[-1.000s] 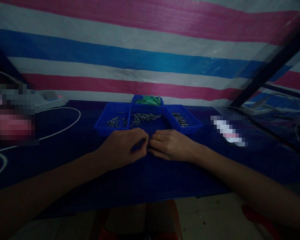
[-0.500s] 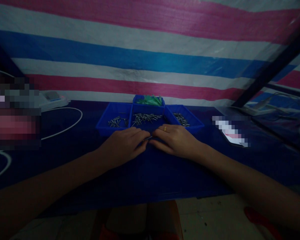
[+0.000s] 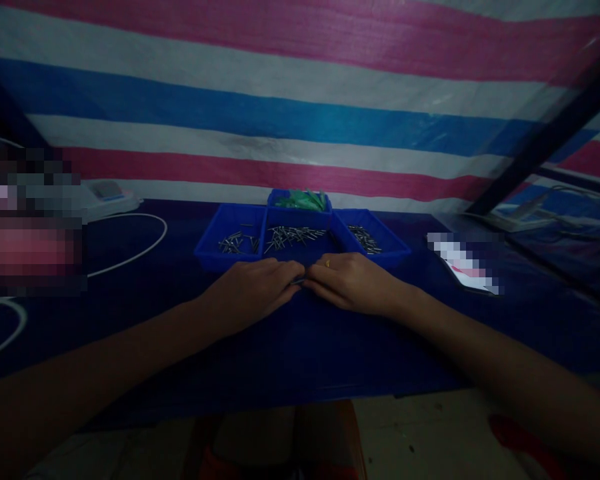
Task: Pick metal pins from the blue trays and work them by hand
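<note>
1. Since the metal piece [image 3: 297,281] is so thin, we've got it pinched between both hands: our left hand [image 3: 257,290] grips one end, and our right hand [image 3: 360,283] is closed on the other, probably to steady it. Fingers hide most of it.
2. It's just in front of the metal pile [image 3: 295,235], which lies between the left bin [image 3: 205,240] and right bin [image 3: 394,241]. Both hold similar bits, likely parked close for easy reach.
3. Behind that, a back bin [image 3: 300,217] holds green stuff; we can't tell what.
4. Our knuckles partly block the bins' near edges. A white cable [image 3: 167,229] loops off left, and a blurred flat thing [image 3: 463,270] lies right.
</note>
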`<state>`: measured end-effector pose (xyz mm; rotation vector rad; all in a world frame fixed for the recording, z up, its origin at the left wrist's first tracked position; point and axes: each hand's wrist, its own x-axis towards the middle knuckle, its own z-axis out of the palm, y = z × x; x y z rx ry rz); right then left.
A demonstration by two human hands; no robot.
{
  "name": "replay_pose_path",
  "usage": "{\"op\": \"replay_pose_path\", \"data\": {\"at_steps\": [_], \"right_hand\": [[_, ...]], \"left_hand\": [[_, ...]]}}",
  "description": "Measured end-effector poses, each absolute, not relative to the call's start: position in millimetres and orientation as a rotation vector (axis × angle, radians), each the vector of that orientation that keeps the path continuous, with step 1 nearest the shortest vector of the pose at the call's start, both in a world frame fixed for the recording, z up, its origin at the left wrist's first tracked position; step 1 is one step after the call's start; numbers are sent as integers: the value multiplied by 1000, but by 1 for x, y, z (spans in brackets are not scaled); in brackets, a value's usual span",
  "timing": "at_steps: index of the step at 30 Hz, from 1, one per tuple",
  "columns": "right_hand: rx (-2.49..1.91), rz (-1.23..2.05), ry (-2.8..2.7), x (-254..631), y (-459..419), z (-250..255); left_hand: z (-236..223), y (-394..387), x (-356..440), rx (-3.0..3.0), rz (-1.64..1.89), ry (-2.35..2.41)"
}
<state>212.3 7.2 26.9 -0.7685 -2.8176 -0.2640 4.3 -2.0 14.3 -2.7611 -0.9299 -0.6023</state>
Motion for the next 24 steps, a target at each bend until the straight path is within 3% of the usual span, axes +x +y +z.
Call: {"op": "replay_pose_path", "data": {"at_steps": [8,24], "right_hand": [[-826,-77,-2761,216,11,32],[-690,305,-2809,209,8,25]], "left_hand": [[16,1,4,-2783,-644,-1058],[17,-7,6,-2721,-850,-760]]}}
